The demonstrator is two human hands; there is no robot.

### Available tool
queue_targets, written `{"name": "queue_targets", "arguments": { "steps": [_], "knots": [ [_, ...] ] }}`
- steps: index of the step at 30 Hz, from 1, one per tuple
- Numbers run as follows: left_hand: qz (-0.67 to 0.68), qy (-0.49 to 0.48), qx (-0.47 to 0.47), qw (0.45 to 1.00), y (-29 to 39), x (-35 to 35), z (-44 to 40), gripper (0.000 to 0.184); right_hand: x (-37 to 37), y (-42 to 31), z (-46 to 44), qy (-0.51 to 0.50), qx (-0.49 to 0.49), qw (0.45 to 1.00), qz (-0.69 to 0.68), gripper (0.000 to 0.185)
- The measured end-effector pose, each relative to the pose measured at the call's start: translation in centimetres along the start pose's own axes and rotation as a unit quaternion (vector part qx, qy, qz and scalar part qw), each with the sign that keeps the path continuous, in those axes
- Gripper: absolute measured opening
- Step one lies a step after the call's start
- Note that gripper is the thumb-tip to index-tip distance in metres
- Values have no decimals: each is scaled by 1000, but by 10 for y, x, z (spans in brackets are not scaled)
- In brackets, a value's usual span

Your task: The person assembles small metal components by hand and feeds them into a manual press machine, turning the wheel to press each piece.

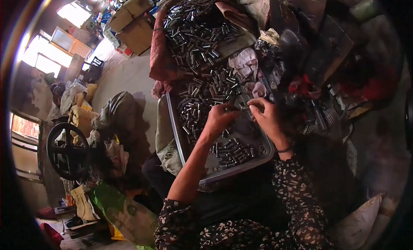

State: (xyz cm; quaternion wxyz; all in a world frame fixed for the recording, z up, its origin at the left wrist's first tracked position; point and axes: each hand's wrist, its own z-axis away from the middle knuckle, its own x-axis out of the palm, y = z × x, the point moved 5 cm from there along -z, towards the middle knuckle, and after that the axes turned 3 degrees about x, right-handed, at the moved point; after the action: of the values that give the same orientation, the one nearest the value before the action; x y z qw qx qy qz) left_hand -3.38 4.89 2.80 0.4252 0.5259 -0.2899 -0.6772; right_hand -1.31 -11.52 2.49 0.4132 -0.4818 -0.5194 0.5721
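My left hand (pixel 221 118) and my right hand (pixel 264 116) meet above a grey plastic tray (pixel 174 128). Between their fingertips is a small dark metal pin (pixel 244 108), with both hands pinched on it; its exact shape is too small to make out. Loose metal pins (pixel 193 114) lie in the tray under and beyond my left hand. Closer to me, another group of metal pins (pixel 234 152) lies below the hands, many of them side by side. A crumpled pinkish cloth (pixel 257 90) sits just beyond my right fingers.
Past the tray, an opened reddish sack (pixel 160 52) holds a large heap of metal pins (pixel 195 24). A whitish rag (pixel 244 63) lies beside it. On the left stand a dark handwheel (pixel 69 151) and a stuffed grey sack (pixel 120 114). Cardboard boxes (pixel 135 26) stand farther back.
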Motion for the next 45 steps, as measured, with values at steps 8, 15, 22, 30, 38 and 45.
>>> {"name": "queue_targets", "arguments": {
  "steps": [8, 15, 22, 30, 38, 45],
  "knots": [
    [283, -66, -79, 954, -8, -6, 17, 31, 7, -10, 4, -39, -17, 999, -17, 16],
    [335, -90, -84, 934, -7, -10, 24, 26, 13, 3, 2, -66, 61, 982, -166, 20],
    [333, -91, -69, 936, -3, -13, 26, 26, 13, 1, 2, -61, 51, 986, -146, 22],
    [301, -81, -73, 947, -8, -8, 25, 26, 16, -3, 4, -53, 51, 990, -117, 23],
    [356, -39, -75, 930, -9, -10, 28, 23, 10, 4, -1, -33, 50, 993, -101, 23],
    [275, -44, -63, 958, -7, -11, 30, 25, 19, -11, 5, -90, 42, 992, -83, 22]
  ]
}}
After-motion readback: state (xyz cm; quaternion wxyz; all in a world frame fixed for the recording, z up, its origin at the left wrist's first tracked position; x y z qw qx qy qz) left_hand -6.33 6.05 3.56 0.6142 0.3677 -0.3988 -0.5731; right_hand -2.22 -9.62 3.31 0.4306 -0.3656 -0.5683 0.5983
